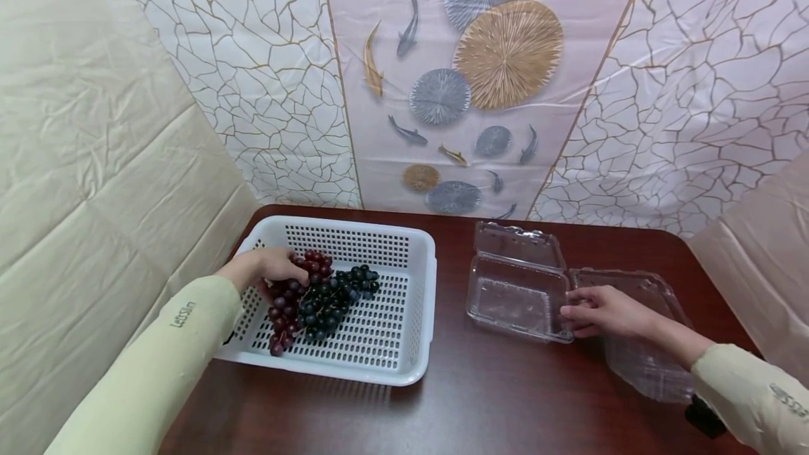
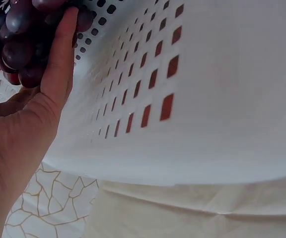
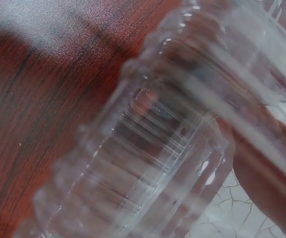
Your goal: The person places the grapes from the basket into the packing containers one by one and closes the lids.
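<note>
the red grapes (image 1: 286, 305) shade into purple; the black grapes (image 1: 324, 306) look bluish. the basket (image 1: 428, 300) is white, the clamshell container (image 1: 513, 300) colourless. dark grain streaks the reddish-brown surface (image 1: 455, 399). the sleeve (image 1: 145, 364) is pale yellow-green, the backdrop's side panel (image 1: 287, 76) white with gold crackle lines.

Reddish table (image 1: 499, 399) — gold-veined white backdrop (image 1: 272, 76)

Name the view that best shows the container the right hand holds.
Head view: both halves of the clear container show, hinged open. Right wrist gives only a blurred close-up of part; left wrist shows none.
</note>
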Available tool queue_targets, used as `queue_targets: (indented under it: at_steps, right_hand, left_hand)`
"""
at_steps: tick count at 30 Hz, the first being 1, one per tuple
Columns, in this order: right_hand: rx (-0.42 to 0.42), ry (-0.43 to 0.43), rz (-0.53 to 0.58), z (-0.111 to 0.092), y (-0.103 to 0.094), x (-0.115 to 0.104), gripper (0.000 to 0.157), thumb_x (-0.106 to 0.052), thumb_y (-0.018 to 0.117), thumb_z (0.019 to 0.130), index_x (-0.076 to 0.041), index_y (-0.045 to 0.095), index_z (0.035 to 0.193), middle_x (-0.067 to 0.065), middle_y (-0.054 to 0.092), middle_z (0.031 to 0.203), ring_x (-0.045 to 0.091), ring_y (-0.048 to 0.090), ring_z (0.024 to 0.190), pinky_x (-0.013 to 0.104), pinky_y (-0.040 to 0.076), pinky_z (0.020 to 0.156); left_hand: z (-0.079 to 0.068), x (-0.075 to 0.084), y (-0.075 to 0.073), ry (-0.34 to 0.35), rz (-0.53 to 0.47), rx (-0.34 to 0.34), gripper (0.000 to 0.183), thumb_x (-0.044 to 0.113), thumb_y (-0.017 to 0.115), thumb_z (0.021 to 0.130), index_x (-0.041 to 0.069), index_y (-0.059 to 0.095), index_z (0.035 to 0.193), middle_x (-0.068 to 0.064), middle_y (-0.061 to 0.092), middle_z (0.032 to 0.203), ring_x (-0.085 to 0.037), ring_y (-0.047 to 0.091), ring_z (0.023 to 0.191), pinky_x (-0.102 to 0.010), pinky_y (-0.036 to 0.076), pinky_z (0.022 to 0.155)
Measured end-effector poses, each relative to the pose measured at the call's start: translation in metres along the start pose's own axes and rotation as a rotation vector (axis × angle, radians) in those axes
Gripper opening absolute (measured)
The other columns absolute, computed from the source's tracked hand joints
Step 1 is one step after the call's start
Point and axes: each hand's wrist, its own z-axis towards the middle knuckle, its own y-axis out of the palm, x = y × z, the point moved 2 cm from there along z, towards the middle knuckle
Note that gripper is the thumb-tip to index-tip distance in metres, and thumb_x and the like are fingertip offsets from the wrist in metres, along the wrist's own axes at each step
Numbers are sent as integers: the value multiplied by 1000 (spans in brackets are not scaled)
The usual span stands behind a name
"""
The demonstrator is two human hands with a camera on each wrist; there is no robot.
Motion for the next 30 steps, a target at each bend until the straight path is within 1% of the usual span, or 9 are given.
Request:
queue_targets:
  at_steps: [6,12,14,16,17,20,23,27,30]
  right_hand:
    - [-1,18,-11,2,0,1,61,-10,60,110,34,31,142,36,70,120,37,76,108,45,65,85]
    - [-7,24,-22,2,-1,0,56,-10,60,110,32,38,139,35,72,117,37,77,104,45,66,84]
    - [-6,22,-28,2,-1,-1,54,-11,60,110,32,40,138,34,73,116,36,78,103,45,66,84]
    - [-6,23,-32,2,-2,-1,53,-11,60,110,31,42,137,33,73,115,35,78,102,46,66,83]
    - [-5,23,-35,1,-2,-1,52,-11,60,110,30,43,136,33,74,114,35,78,101,46,66,83]
    - [-3,25,-39,1,-2,-1,51,-11,60,110,30,44,136,31,74,113,35,78,100,46,66,83]
    - [-4,27,-39,1,-2,0,52,-12,60,111,30,44,136,30,75,113,35,78,100,46,66,83]
    - [-9,26,-30,0,-2,2,53,-13,60,111,30,43,137,28,75,113,36,78,101,46,66,84]
    - [-11,22,-21,0,-2,3,52,-12,60,111,30,43,137,29,75,113,36,78,101,46,66,84]
  left_hand:
    - [0,-5,-3,14,0,13,72,25,73,92,-6,40,148,-33,48,146,-45,59,125,-46,66,79]
    - [-4,-11,-8,74,-93,-21,56,25,71,95,-2,46,138,-31,49,143,-41,59,120,-49,65,82]
    - [-6,-13,-9,86,-130,-35,57,25,71,97,-2,44,139,-31,47,145,-43,57,124,-50,65,84]
    - [-7,-15,-11,95,-161,-44,67,26,72,96,-3,40,148,-34,42,150,-46,52,131,-51,65,86]
    - [-8,-16,-12,103,-175,-49,67,26,71,96,-3,39,147,-34,40,150,-46,51,132,-51,64,86]
    - [-11,-20,-15,129,-228,-57,61,26,71,96,-1,40,141,-31,39,147,-44,48,131,-51,64,87]
    - [-14,-23,-21,161,-279,-61,43,27,70,96,4,44,122,-22,43,137,-36,49,124,-49,63,86]
    - [-23,-24,-30,183,-372,-51,47,28,71,98,5,43,129,-19,43,141,-31,51,122,-48,63,89]
    - [-29,-23,-37,211,-429,-39,56,30,70,100,5,39,140,-19,40,147,-29,53,121,-45,62,91]
